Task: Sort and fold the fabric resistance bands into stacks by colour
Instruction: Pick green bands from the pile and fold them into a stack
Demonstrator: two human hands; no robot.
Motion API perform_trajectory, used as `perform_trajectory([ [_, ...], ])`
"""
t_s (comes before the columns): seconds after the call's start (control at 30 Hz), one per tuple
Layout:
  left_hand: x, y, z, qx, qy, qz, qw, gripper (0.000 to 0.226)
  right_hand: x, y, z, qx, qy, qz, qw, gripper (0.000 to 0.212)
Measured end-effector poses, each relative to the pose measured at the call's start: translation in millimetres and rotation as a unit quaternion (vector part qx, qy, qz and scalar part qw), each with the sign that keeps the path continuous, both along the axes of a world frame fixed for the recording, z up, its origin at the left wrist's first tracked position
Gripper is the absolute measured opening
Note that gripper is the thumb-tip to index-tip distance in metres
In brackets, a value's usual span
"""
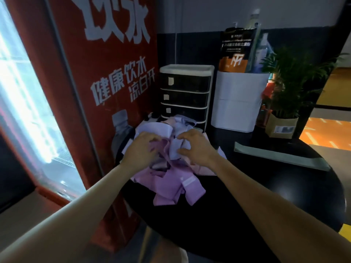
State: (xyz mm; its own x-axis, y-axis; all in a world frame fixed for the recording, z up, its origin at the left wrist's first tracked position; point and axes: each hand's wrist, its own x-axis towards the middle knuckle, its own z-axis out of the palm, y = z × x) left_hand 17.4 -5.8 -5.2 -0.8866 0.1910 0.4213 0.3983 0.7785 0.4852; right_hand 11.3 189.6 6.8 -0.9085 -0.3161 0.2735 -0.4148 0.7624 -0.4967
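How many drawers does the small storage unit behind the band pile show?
3, stacked: top drawer, middle drawer, bottom drawer. The band pile may hide another below.

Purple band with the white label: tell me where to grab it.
Pinch the purple band at its near free end, coming from the front edge of the table. That end lies loose atop the pile; its far end runs under other bands.
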Motion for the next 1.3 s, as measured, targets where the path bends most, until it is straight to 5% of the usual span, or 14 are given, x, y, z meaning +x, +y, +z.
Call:
perform_trajectory([
  [0.17,1.4,-35.3,-14.9,0.018,-0.06,0.034,0.997,0.044,-8.6,-30.9,-6.1,0.015,0.037,0.01,0.999,0.048],
  [0.27,4.1,-50.7,-24.7,0.039,-0.071,0.07,0.994,0.024,-13.1,-44.1,-10.1,0.048,0.048,0.022,0.997,0.053],
  [0.37,2.7,-66.5,-39.9,0.046,-0.058,0.084,0.994,0.034,-16.8,-57.3,-13.2,0.07,0.067,0.039,0.995,0.059],
  [0.57,-5.6,-76.1,-47.2,0.075,-0.051,0.107,0.99,0.034,-25.7,-73.7,-19.4,0.217,0.052,0.029,0.974,0.082],
  [0.67,-15.8,-78.4,-48.3,0.099,-0.038,0.115,0.988,0.038,-35.8,-79.5,-27.2,0.246,0.056,-0.014,0.968,0.06],
  [0.83,-32.2,-76.7,-48.1,0.147,-0.052,0.147,0.977,0.054,-54.8,-71.1,-19.4,0.068,0.059,-0.027,0.996,0.023],
  [1.07,-58.4,-53.1,-30.4,0.163,-0.026,0.09,0.982,0.016,-64.1,-34.3,9.3,-0.133,0.134,-0.086,0.978,0.019],
  [1.3,-92.0,-24.1,8.4,0.167,0.033,0.059,0.984,0.016,-71.4,-8.6,29.6,-0.189,0.187,-0.154,0.952,0.017],
])
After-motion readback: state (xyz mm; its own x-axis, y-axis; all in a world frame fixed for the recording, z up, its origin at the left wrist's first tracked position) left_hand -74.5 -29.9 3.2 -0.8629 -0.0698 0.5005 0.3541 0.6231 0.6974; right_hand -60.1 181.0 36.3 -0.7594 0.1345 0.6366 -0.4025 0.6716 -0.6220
